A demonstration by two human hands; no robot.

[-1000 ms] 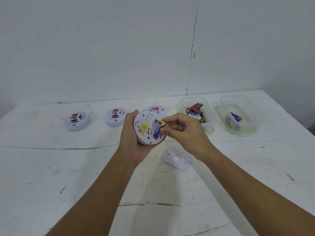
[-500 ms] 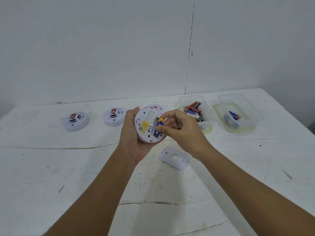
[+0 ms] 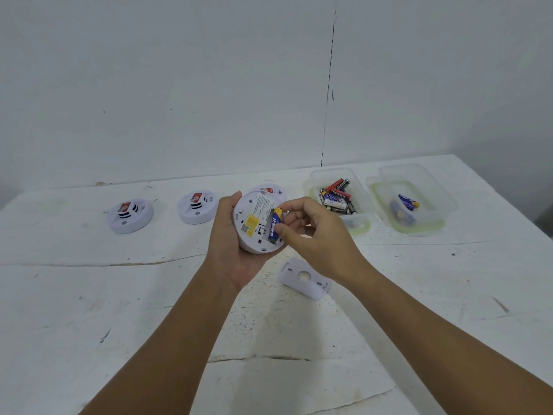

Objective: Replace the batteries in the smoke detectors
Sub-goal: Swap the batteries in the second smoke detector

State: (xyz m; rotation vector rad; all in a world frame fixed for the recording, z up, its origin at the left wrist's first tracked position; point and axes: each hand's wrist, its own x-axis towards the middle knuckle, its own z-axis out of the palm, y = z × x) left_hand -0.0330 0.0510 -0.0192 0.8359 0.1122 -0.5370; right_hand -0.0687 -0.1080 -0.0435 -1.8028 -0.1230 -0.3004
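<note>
My left hand (image 3: 232,250) grips a round white smoke detector (image 3: 254,224) above the table, its back with a yellow sticker facing me. My right hand (image 3: 311,235) pinches a blue and gold battery (image 3: 276,224) that lies in the detector's battery slot, thumb at its lower end and forefinger at its top. The detector's white back cover (image 3: 303,278) lies on the table just below my right hand. Two more detectors (image 3: 130,215) (image 3: 197,207) rest face up at the left, and a third (image 3: 270,189) shows behind the held one.
A clear tub (image 3: 359,226) with several mixed batteries stands right of my hands. Further right a second clear tub (image 3: 431,226) holds a few blue batteries. The white table (image 3: 89,295) is cracked and ends at a white wall behind.
My right hand has pushed the battery from a tilted position at the detector's edge down into the slot. Both hands and the detector have stayed in about the same place.
</note>
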